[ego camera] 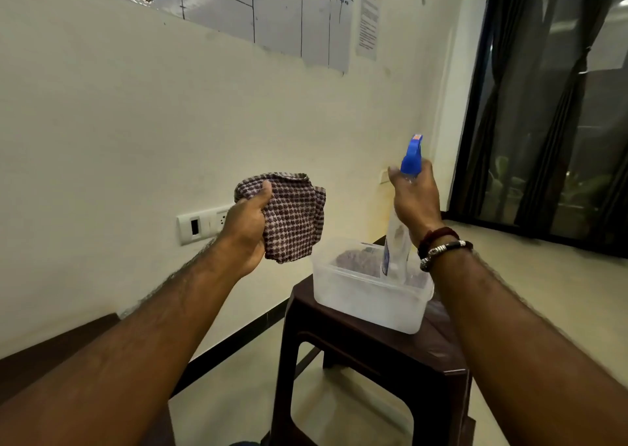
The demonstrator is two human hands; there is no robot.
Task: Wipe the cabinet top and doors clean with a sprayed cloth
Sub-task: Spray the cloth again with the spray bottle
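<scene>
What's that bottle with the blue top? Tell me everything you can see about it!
The spray bottle has a clear, plastic-looking body with a label and a blue trigger head tipped with an orange nozzle. It is held upright in the air by the right hand, which grips its neck, above a frosted plastic tub on a dark stool. How much liquid it holds is unclear.

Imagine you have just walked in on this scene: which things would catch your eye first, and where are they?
The blue-topped spray bottle, held up by the right hand at centre right, stands out first. Opposite it, the left hand grips a checked cloth. Below the bottle, a clear plastic tub sits on a dark stool.
</scene>
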